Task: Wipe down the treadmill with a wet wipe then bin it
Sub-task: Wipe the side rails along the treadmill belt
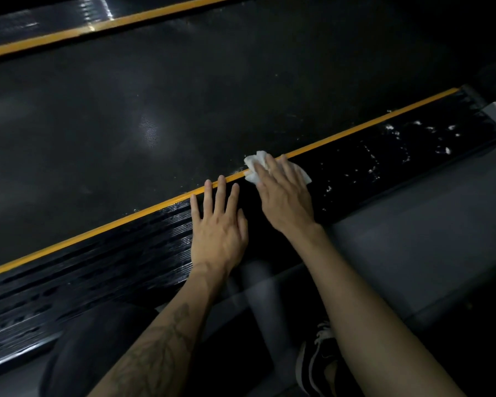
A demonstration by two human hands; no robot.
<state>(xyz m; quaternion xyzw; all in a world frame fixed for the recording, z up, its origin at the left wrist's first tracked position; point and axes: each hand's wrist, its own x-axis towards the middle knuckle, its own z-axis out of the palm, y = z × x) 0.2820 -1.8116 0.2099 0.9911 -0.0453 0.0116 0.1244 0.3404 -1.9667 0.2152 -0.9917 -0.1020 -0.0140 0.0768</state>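
Right hand [284, 193] presses crumpled white wet wipe [255, 164] flat-fingered onto glossy black yellow-edged treadmill side rail [384, 167], left hand [218, 224] resting beside, fingers spread.

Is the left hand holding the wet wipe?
No. The left hand lies flat and empty on the side rail; the right hand presses the wet wipe.

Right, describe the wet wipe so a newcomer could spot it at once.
Find the near side rail of the treadmill, the glossy black strip beside the belt, edged by a yellow stripe. Midway along it the right hand presses flat on the wet wipe. It is the only crumpled white thing there; the left hand holds nothing.
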